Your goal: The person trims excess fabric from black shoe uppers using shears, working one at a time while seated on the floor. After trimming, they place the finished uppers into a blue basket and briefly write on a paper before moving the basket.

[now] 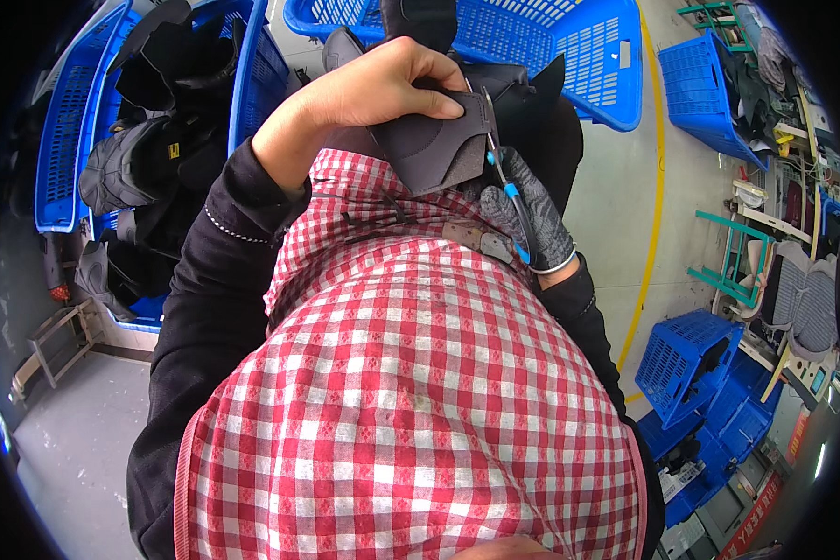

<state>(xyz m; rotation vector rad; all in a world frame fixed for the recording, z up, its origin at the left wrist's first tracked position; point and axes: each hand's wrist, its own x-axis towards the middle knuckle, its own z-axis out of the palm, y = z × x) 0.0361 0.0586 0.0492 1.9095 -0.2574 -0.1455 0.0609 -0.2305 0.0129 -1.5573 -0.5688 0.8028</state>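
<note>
My bare left hand point(373, 86) pinches the upper edge of a dark grey shoe upper piece point(427, 149), its thumb lying flat on the front. The piece is leather-like, with a curved edge and a rougher grey patch low on its right. In my right hand point(546, 215), which wears a grey knit glove, is a pair of scissors point(513, 194) with blue and black handles. The scissor blades point up along the right edge of the piece, close against it. Whether the blades have any material between them I cannot tell.
Black shoe uppers point(135, 163) fill a blue crate point(61, 140) on the left. Ahead stands another blue crate point(616, 70), with black pieces beside it. More blue crates point(686, 359) and a green metal frame point(733, 261) are at the right, beyond a yellow floor line point(659, 187).
</note>
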